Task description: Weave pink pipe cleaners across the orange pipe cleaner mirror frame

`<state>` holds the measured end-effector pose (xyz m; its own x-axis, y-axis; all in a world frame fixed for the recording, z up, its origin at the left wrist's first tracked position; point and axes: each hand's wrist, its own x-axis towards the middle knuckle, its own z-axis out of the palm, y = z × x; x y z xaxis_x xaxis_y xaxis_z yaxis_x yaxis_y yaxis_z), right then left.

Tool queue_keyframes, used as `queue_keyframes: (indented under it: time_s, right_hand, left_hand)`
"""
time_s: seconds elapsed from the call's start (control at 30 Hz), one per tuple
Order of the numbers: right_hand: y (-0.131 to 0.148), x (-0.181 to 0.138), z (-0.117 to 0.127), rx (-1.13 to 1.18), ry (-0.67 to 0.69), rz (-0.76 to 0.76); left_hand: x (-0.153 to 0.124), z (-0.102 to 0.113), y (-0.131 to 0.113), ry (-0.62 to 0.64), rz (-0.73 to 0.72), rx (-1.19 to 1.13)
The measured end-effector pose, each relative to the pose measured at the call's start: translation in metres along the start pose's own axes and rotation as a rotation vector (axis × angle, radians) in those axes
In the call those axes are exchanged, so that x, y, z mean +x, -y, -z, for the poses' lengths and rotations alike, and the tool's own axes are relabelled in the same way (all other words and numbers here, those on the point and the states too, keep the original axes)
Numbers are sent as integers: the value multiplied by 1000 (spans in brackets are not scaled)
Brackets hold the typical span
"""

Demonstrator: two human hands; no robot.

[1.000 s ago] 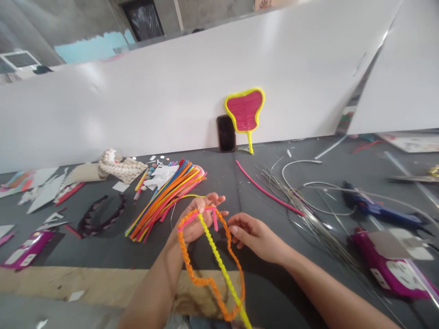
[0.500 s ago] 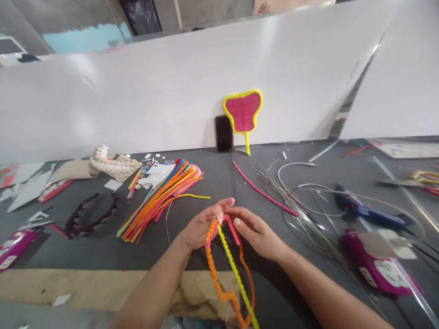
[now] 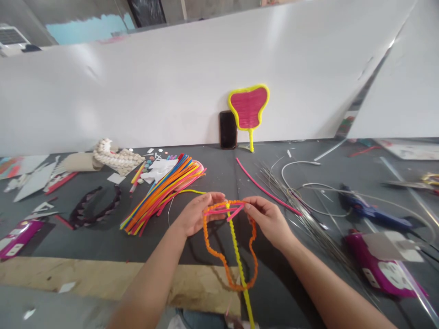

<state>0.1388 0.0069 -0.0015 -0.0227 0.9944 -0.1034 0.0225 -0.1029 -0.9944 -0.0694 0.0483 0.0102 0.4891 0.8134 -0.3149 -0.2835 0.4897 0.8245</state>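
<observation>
Between my hands is an orange pipe-cleaner frame, bent into a wavy closed loop. A twisted yellow stem runs down its middle and out past the lower edge. Pink pipe cleaner spans the top of the loop, one end folded back. My left hand grips the frame's upper left corner, its fingers behind it. At the upper right corner, my right hand pinches the pink pipe cleaner and the frame between thumb and fingers.
A bundle of coloured pipe cleaners lies left. Behind stand a phone and a pink-and-yellow fan against the white board. Metal wires, a blue glue gun and a purple power strip are right.
My hands have moved apart, and the frame has turned to face me, its loop spread wider. The pink pipe cleaner now stretches across the top toward my right fingers.
</observation>
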Motion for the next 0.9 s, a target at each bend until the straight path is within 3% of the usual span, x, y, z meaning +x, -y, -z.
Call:
queue_keyframes:
  time_s: [0.17, 0.4, 0.53, 0.73, 0.9]
  right_hand:
    - [-2, 4, 4, -83, -97, 22]
    - [-6, 5, 9, -272, -161, 105]
    - [-3, 5, 12, -335, -215, 231]
    - [5, -2, 6, -544, -74, 490]
    - [5, -5, 4, -625, -21, 497]
  left_hand:
    - [-4, 7, -11, -58, 18, 142]
    - [-7, 2, -8, -117, -115, 390]
    - [-7, -4, -7, -150, -130, 467]
    - [-8, -13, -3, -129, -111, 517]
    - [-8, -18, 1, -85, -82, 537]
